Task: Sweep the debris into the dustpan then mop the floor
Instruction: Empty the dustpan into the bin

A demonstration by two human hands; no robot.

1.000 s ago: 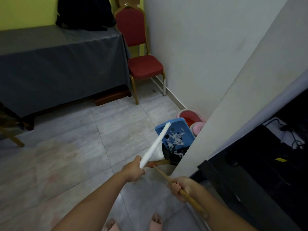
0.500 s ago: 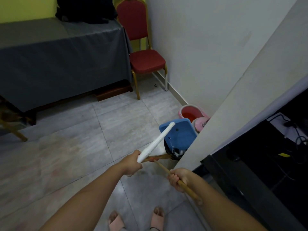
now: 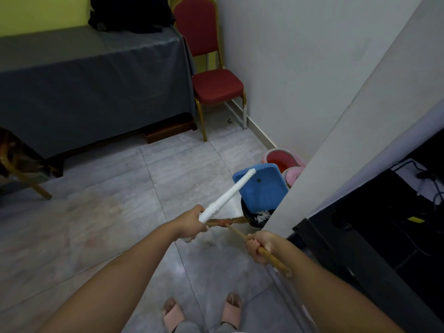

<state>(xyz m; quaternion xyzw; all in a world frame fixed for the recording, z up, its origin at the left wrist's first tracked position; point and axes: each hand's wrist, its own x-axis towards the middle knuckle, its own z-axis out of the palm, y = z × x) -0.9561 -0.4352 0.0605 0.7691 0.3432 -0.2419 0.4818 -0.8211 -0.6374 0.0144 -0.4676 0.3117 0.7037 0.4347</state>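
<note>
My left hand [image 3: 191, 224] grips the white handle [image 3: 228, 197] of a blue dustpan [image 3: 263, 187]. The pan is tipped steeply over a black bin [image 3: 249, 216], and white debris [image 3: 262, 216] lies inside the bin under its lower edge. My right hand [image 3: 260, 246] grips the wooden stick of a broom [image 3: 274, 259]. The broom's brown head [image 3: 227, 221] lies low beside the bin, just under the dustpan handle.
A pink and red mop bucket [image 3: 282, 159] stands against the white wall behind the bin. A red chair [image 3: 213, 85] and a grey-draped table [image 3: 91, 80] are further back. A slanted white panel [image 3: 336, 140] and black furniture [image 3: 384, 248] close in the right side.
The dustpan has tipped up steeper over the bin, and the white debris that lay on it has slid down into the bin. Both hands keep their grips.
</note>
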